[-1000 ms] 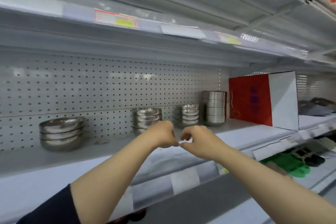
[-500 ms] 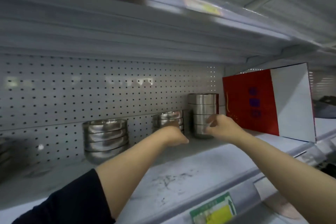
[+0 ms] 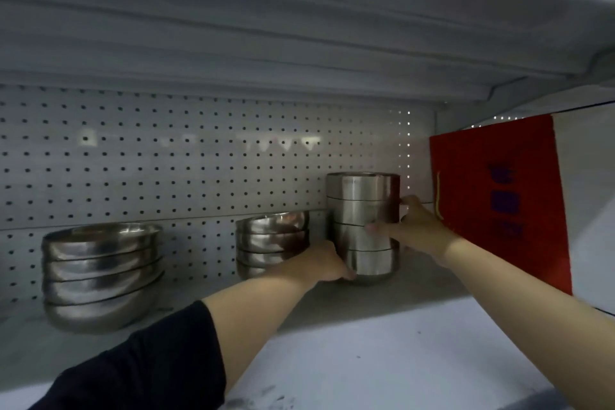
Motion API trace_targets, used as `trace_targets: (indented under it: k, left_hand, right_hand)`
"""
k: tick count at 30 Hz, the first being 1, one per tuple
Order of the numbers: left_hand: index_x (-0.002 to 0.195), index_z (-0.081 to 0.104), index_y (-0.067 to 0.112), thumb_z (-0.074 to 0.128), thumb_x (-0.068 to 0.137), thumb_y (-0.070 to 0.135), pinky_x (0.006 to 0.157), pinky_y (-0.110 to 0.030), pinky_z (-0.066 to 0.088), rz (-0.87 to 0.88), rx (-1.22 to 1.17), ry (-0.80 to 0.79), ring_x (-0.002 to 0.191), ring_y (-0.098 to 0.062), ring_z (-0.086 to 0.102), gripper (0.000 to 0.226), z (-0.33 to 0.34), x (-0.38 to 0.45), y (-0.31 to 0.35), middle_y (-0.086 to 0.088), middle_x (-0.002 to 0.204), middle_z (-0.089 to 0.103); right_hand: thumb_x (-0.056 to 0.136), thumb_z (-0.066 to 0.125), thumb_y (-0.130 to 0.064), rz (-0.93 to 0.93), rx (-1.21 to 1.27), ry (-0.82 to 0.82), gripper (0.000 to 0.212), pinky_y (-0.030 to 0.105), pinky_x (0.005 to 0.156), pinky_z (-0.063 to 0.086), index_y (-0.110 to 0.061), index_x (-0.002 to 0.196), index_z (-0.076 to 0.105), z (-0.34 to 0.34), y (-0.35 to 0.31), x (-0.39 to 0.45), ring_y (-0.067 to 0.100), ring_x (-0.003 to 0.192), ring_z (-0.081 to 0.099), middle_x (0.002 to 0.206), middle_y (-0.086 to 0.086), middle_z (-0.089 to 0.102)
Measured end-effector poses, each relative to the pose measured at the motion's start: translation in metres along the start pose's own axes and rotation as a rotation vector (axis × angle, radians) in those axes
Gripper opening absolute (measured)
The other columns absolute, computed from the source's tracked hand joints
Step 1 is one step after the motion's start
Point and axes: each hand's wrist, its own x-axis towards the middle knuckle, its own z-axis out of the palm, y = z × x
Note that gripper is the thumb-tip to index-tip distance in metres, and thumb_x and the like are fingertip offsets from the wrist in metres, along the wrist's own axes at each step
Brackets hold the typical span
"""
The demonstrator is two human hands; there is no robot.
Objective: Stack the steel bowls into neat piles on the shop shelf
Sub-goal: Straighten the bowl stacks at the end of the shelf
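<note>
A tall pile of straight-sided steel bowls [image 3: 361, 206] stands at the back of the grey shelf [image 3: 366, 343]. My left hand [image 3: 324, 263] grips the bottom bowl of that pile on its left side. My right hand [image 3: 416, 226] holds the pile's right side, thumb across the front and fingers behind. A shorter pile of rounded steel bowls [image 3: 271, 240] stands just to the left, partly hidden by my left hand. A wider pile of rounded bowls [image 3: 100, 276] sits at the far left.
A red and white box [image 3: 499, 203] stands close on the right of the tall pile, beside my right hand. A perforated back panel [image 3: 199, 160] runs behind the bowls. The upper shelf's underside [image 3: 299, 27] hangs low overhead.
The view has moved in and to the right, close to the shelf. Both hands reached further back and took hold of the tall pile, the left at its base, the right on its side.
</note>
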Motion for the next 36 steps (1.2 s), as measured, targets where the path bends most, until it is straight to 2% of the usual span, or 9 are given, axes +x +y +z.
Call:
trace_targets:
  k: [4, 8, 13, 18, 22, 26, 28, 33, 36]
  left_hand:
    - [0.131, 0.043, 0.003, 0.071, 0.079, 0.022, 0.087, -0.025, 0.04, -0.068, 0.061, 0.052, 0.117, -0.026, 0.05, 0.062, 0.01, 0.015, -0.003, -0.012, 0.13, 0.051]
    - [0.132, 0.04, 0.007, 0.077, 0.071, 0.015, 0.091, -0.027, 0.044, -0.105, -0.026, 0.082, 0.116, -0.024, 0.049, 0.071, 0.02, 0.027, -0.01, -0.009, 0.128, 0.05]
    - [0.113, 0.046, 0.012, 0.081, 0.064, 0.009, 0.09, -0.028, 0.044, -0.101, -0.089, 0.157, 0.113, -0.023, 0.05, 0.06, 0.031, 0.038, -0.011, -0.006, 0.121, 0.054]
    - [0.123, 0.052, 0.012, 0.083, 0.061, 0.012, 0.1, -0.037, 0.044, -0.046, -0.106, 0.14, 0.114, -0.022, 0.053, 0.069, 0.048, 0.056, 0.007, -0.005, 0.123, 0.058]
    - [0.128, 0.044, 0.008, 0.083, 0.063, 0.016, 0.099, -0.032, 0.042, -0.03, -0.059, 0.144, 0.118, -0.024, 0.049, 0.076, 0.062, 0.076, 0.022, -0.007, 0.128, 0.052]
    - [0.133, 0.038, 0.006, 0.083, 0.064, 0.018, 0.1, -0.032, 0.041, -0.036, -0.041, 0.138, 0.123, -0.026, 0.046, 0.084, 0.071, 0.089, 0.033, -0.01, 0.135, 0.047]
    - [0.132, 0.038, 0.006, 0.083, 0.064, 0.018, 0.098, -0.031, 0.04, -0.045, -0.043, 0.147, 0.123, -0.026, 0.046, 0.082, 0.074, 0.095, 0.036, -0.01, 0.134, 0.048]
    - [0.133, 0.035, 0.006, 0.082, 0.066, 0.017, 0.099, -0.03, 0.039, -0.053, -0.079, 0.147, 0.125, -0.026, 0.044, 0.082, 0.079, 0.105, 0.038, -0.01, 0.136, 0.046]
    - [0.133, 0.035, 0.006, 0.08, 0.068, 0.018, 0.097, -0.029, 0.039, -0.056, -0.072, 0.158, 0.124, -0.026, 0.044, 0.081, 0.083, 0.108, 0.041, -0.011, 0.136, 0.045]
  right_hand:
    - [0.036, 0.083, -0.063, -0.057, -0.009, -0.089, 0.126, 0.04, 0.095, 0.048, -0.029, 0.141, 0.023, -0.004, 0.008, 0.014, 0.02, 0.119, 0.049, 0.137, -0.002, 0.047]
    - [0.028, 0.084, -0.066, -0.071, 0.071, -0.197, 0.138, 0.042, 0.097, 0.048, -0.031, 0.144, 0.019, -0.009, 0.015, 0.023, 0.021, 0.121, 0.05, 0.14, -0.002, 0.046]
    - [0.047, 0.088, -0.045, -0.095, 0.194, -0.217, 0.116, 0.03, 0.084, 0.05, -0.026, 0.143, 0.026, -0.011, 0.024, 0.031, 0.018, 0.117, 0.052, 0.139, -0.002, 0.047]
    - [0.059, 0.087, -0.031, -0.087, 0.212, -0.201, 0.089, 0.018, 0.053, 0.05, -0.027, 0.131, 0.035, -0.033, 0.033, 0.042, 0.003, 0.091, 0.056, 0.119, -0.015, 0.053]
    - [0.061, 0.087, -0.027, -0.062, 0.246, -0.146, 0.101, 0.025, 0.066, 0.048, -0.026, 0.142, 0.028, -0.047, 0.055, 0.052, 0.018, 0.109, 0.054, 0.136, 0.001, 0.048]
    - [0.064, 0.085, -0.02, -0.08, 0.327, -0.12, 0.096, 0.02, 0.06, 0.042, -0.026, 0.142, 0.03, -0.053, 0.069, 0.057, 0.006, 0.088, 0.055, 0.125, -0.002, 0.052]
    - [0.066, 0.084, -0.019, -0.08, 0.357, -0.106, 0.094, 0.02, 0.061, 0.042, -0.025, 0.142, 0.03, -0.053, 0.072, 0.059, 0.006, 0.089, 0.055, 0.123, -0.002, 0.051]
    - [0.064, 0.086, -0.022, -0.064, 0.351, -0.062, 0.088, 0.042, 0.091, 0.05, -0.022, 0.138, 0.039, -0.051, 0.079, 0.064, 0.024, 0.112, 0.056, 0.131, 0.004, 0.053]
    - [0.063, 0.086, -0.021, -0.068, 0.363, -0.047, 0.084, 0.041, 0.091, 0.051, -0.021, 0.135, 0.044, -0.052, 0.083, 0.068, 0.022, 0.109, 0.058, 0.128, 0.005, 0.055]
